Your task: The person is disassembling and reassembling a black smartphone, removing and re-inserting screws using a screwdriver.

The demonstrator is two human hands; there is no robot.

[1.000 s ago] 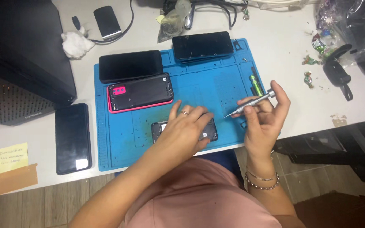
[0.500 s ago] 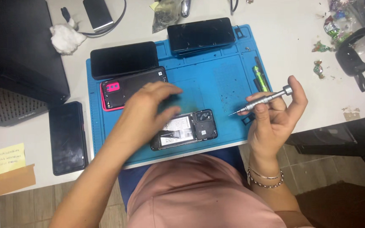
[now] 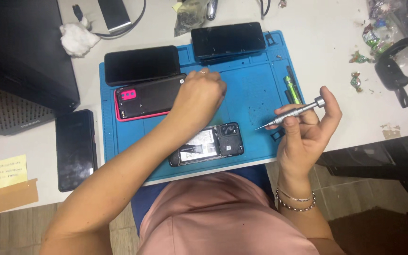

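Covering the middle of the white bench (image 3: 336, 56), a blue work mat (image 3: 256, 94) carries several phones; the opened phone (image 3: 207, 144) lies at its near edge, long axis running left to right. The left hand (image 3: 200, 97), fingers curled with nothing visibly held, rests farther back by the pink-framed phone (image 3: 148, 98). The right hand (image 3: 308, 130), just right of the opened phone and nearer to it, grips a slim screwdriver (image 3: 293, 113), tip pointing left toward it.

White table (image 3: 336, 61) carries a blue mat (image 3: 256, 94), black phone (image 3: 75, 148), yellow note (image 3: 9, 171), white wad (image 3: 76, 38)
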